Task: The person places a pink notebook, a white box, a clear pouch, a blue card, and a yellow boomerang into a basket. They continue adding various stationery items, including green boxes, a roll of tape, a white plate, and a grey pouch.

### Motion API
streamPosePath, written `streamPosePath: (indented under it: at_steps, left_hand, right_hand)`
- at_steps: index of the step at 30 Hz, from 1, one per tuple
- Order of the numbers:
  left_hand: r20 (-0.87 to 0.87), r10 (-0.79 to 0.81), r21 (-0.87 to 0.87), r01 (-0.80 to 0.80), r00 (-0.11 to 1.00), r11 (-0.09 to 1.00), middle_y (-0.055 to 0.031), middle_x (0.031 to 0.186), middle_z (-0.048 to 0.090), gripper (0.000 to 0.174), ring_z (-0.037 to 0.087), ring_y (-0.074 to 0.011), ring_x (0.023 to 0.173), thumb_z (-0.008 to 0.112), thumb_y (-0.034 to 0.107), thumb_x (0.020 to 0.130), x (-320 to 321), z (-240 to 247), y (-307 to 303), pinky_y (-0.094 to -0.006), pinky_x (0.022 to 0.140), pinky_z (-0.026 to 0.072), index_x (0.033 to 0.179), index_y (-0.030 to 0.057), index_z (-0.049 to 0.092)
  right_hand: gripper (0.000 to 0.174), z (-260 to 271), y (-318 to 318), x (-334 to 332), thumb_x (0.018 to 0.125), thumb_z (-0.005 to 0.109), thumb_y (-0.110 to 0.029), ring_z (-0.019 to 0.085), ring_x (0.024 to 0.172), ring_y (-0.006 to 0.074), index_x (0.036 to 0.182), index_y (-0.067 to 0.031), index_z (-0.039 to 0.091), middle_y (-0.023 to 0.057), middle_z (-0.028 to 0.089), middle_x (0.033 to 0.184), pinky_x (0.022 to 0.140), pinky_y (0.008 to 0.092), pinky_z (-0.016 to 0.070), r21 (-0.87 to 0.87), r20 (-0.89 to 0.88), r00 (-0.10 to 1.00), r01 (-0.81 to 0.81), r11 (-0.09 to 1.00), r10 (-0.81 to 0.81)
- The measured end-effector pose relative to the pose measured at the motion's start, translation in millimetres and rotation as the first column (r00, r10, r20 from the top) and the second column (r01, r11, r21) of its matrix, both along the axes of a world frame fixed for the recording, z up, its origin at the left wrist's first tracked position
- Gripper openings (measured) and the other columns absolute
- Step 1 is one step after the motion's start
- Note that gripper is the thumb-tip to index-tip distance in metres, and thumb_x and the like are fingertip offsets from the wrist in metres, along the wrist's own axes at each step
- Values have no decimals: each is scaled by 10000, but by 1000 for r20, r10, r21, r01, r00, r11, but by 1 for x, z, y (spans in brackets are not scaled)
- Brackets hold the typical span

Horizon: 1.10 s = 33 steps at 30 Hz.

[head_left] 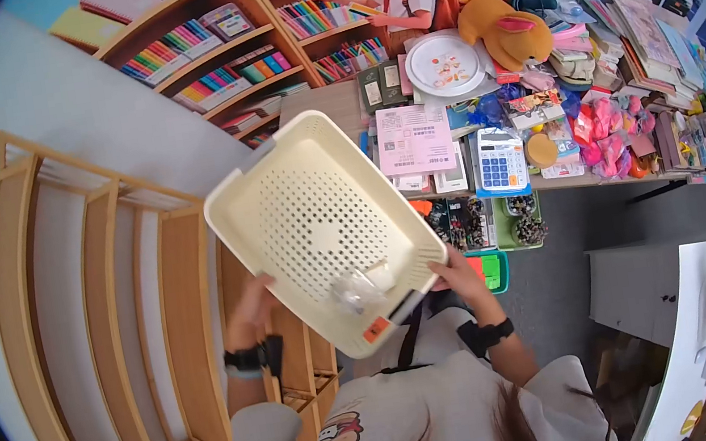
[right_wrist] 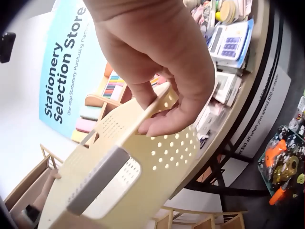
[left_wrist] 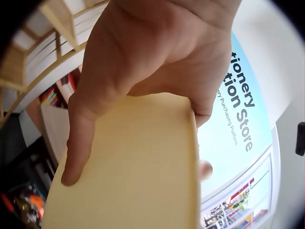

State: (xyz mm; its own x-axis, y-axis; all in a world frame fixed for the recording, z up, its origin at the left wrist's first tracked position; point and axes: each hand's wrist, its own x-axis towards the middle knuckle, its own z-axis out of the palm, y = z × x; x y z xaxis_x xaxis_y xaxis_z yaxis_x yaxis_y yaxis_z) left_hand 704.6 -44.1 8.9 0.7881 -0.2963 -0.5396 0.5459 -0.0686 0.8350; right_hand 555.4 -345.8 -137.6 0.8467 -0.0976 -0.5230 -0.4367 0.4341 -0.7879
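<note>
A cream plastic basket [head_left: 253,200] with a perforated bottom is held tilted in front of the body, its inside facing the head camera. My left hand [head_left: 250,309] grips its left side; in the left wrist view one finger lies along the smooth outer wall [left_wrist: 147,157]. On the opposite side my right hand [head_left: 462,277] pinches the rim, beside a grey handle [right_wrist: 97,181] in the right wrist view. Inside the basket, near its lower end, lies a crumpled clear plastic item [head_left: 358,292]. An orange label [head_left: 376,330] sticks to the lower end.
Wooden shelving [head_left: 92,257] stands close on the left. Ahead, a desk is crowded with a calculator [head_left: 502,162], a pink sheet [head_left: 414,140], a white round plate [head_left: 443,63] and a plush toy [head_left: 507,32]. Bins [head_left: 518,229] sit below it. A white cabinet [head_left: 638,289] stands right.
</note>
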Motion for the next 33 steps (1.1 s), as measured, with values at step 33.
streamPosePath:
  at_steps: [33]
  left_hand:
    - [334,-273,408,123,902,905,-190,940,588,333,560,-300,858,416,104,758,376,-263,-22,-350,758,414,1021,-88,486]
  right_hand:
    - [460,-83,49,239,809,565,-404,508,914,186,1067,-32,490,107,520,1014,713,248,444,460,-481,426,867,193,-766]
